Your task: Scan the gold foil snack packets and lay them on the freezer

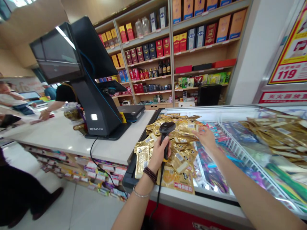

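Observation:
My left hand point(160, 151) is wrapped round the handle of a black barcode scanner point(167, 128), whose head points away over a heap of gold foil packets point(176, 158). A cable runs from the handle down past my wrist. To the right, my right hand point(205, 136) pinches the edge of a gold packet point(188, 127) with a white label at the back of the heap. The packets lie on the glass top of a chest freezer point(230, 110), overlapping one another. One large packet lies flat at the front edge.
Left of the freezer, a counter point(59, 137) carries a black checkout terminal point(96, 105) and a jar point(73, 112). More gold packets point(283, 134) lie on the freezer's right side. Shelves of boxes point(153, 51) stand behind. Other people are at the far left, one with a hand point(44, 114) on the counter.

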The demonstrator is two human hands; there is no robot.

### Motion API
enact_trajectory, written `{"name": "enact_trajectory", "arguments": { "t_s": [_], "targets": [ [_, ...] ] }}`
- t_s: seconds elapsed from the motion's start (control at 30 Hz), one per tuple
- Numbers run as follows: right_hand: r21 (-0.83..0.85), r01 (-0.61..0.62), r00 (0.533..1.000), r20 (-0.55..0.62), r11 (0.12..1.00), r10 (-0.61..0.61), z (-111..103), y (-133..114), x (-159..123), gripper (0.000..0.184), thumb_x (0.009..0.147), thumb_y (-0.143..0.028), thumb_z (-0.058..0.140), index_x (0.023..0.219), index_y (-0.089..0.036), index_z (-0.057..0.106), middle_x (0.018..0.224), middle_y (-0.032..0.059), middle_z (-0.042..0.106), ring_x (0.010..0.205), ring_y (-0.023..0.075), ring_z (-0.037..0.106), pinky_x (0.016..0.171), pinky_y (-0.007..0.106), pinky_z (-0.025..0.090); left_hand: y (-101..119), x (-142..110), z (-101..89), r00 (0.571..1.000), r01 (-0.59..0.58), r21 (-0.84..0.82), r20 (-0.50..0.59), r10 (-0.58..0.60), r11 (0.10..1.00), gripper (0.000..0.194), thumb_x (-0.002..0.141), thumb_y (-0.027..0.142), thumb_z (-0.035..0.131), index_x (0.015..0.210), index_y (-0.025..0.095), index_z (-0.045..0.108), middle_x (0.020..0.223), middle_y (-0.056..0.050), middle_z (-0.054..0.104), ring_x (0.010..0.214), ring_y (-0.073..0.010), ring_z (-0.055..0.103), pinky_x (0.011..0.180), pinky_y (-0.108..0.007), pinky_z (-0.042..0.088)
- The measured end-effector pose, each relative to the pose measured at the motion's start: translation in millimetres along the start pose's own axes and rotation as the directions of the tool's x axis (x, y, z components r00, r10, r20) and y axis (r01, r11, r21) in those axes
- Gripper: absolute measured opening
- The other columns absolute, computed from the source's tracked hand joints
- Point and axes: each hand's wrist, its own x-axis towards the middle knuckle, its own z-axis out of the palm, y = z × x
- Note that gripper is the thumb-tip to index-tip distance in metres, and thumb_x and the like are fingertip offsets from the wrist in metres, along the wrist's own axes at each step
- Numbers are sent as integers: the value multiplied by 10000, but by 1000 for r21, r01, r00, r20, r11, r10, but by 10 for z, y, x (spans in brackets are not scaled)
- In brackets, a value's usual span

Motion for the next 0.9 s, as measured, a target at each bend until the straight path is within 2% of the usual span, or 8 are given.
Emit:
{"name": "enact_trajectory", "arguments": {
  "t_s": [0.03,0.1,0.2,0.3,0.5,0.77,0.9],
  "targets": [
    [149,-52,999,10,987,51,9,-29,-14,465,692,-614,964,850,-269,697,752,56,821,751,337,830,798,521,715,4,-6,4,1000,2,7,15,-2,1000,706,812,844,862,1028,205,656,735,64,604,435,-67,497,433,-217,333],
    [436,-162,987,62,885,150,42,-95,-45,429,628,-445,1038,895,-245,769,788,43,835,808,319,842,854,522,738,13,-17,12,999,6,15,44,-7,1000,713,815,842,865,1041,195,668,730,60,603,432,-69,498,433,-220,325],
    [602,-224,973,96,767,209,106,-183,-90,333,649,-263,1037,884,-236,804,847,17,845,865,257,848,903,457,761,23,-30,19,997,14,10,77,-15,1000,737,808,846,870,1078,183,693,733,56,607,426,-72,501,429,-226,319],
    [664,-255,961,95,703,259,158,-230,-118,265,709,-186,998,866,-249,794,866,-12,842,875,198,845,943,383,760,24,-39,20,993,20,12,112,-22,1000,763,805,862,863,1112,182,704,741,61,612,423,-68,501,433,-224,323],
    [741,-226,966,89,632,241,210,-230,-131,269,766,-209,1007,902,-262,780,939,-16,859,902,157,853,1009,325,730,-16,-27,17,986,30,9,163,-31,1000,771,810,886,841,1096,187,689,734,64,604,418,-64,491,433,-222,312],
    [745,-211,965,56,633,255,232,-188,-110,350,741,-259,1043,897,-264,730,925,-2,841,929,211,870,965,363,756,-26,-38,12,984,40,-13,172,-37,999,775,818,873,849,1125,177,701,738,60,609,424,-61,492,439,-218,314],
    [752,-201,967,51,628,248,238,-164,-100,376,715,-286,1063,904,-257,739,932,-1,830,904,194,858,949,333,753,-19,-46,14,983,49,-22,176,-44,999,763,822,856,859,1127,174,704,746,52,619,425,-59,496,443,-219,317]
  ]
}}
